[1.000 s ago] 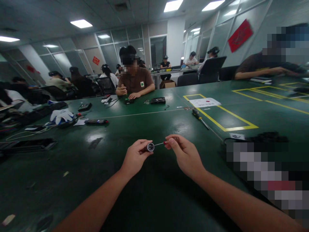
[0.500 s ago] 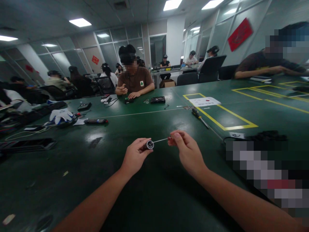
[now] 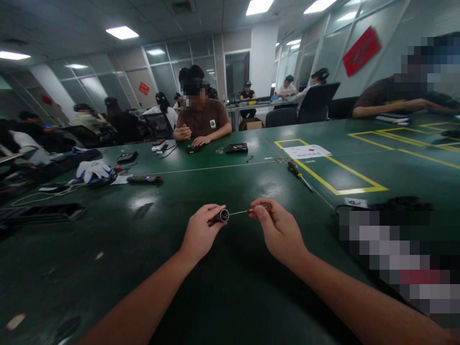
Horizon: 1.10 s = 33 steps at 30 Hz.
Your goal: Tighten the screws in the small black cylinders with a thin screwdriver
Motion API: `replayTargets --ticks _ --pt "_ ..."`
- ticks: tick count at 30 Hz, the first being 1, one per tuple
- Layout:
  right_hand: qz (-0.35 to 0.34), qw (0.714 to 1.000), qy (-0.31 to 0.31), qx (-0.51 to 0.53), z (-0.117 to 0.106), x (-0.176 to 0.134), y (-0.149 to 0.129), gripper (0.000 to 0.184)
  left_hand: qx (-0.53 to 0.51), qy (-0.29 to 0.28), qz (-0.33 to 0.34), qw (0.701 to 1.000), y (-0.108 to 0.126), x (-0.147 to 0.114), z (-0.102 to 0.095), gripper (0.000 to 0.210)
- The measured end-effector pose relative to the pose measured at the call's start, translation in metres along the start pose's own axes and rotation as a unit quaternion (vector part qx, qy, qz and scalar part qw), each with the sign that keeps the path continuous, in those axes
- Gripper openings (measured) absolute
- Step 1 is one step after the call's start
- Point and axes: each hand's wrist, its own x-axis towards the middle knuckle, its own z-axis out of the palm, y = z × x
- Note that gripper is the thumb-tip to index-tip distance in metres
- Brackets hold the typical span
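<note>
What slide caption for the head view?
Left hand holds a dark cylinder, right hand a thin-shafted tool at its end.

Office-like workshop, long green table [image 3: 201,187] across the frame, yellow outlines [image 3: 355,173] on it at right, screwdriver [image 3: 293,167] right of centre, gloves [image 3: 93,171] at left, people [image 3: 203,115] seated along the upper half, chairs [image 3: 319,104], glass partitions [image 3: 162,77], ceiling lights [image 3: 122,32] on top.

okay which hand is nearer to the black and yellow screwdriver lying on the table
Right. The right hand is on the near side of the black and yellow screwdriver, slightly to its left; the left hand is farther off to the left, holding a dark cylinder.
</note>
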Motion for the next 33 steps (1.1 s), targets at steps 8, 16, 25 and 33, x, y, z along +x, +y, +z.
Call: replayTargets --ticks 8,16,25,33 --pt "-0.008 0.999 0.022 -0.022 -0.0029 0.0010 -0.0005 0.023 -0.007 -0.003 -0.006 1.000 -0.0015 0.0001 0.0003 0.042" --pt "-0.035 0.998 -0.023 -0.043 -0.0016 -0.0007 -0.0029 0.021 0.012 -0.012 -0.008 1.000 0.0003 0.0001 -0.0016 0.042" --pt "-0.036 0.997 -0.004 -0.061 -0.0035 0.0006 -0.0013 0.021 0.038 -0.009 -0.007 0.999 0.0033 -0.0001 -0.0023 0.045" --pt "-0.074 0.993 -0.041 -0.088 -0.0019 0.0005 -0.0060 0.017 0.074 -0.016 -0.011 0.997 0.0061 -0.0001 -0.0025 0.043"
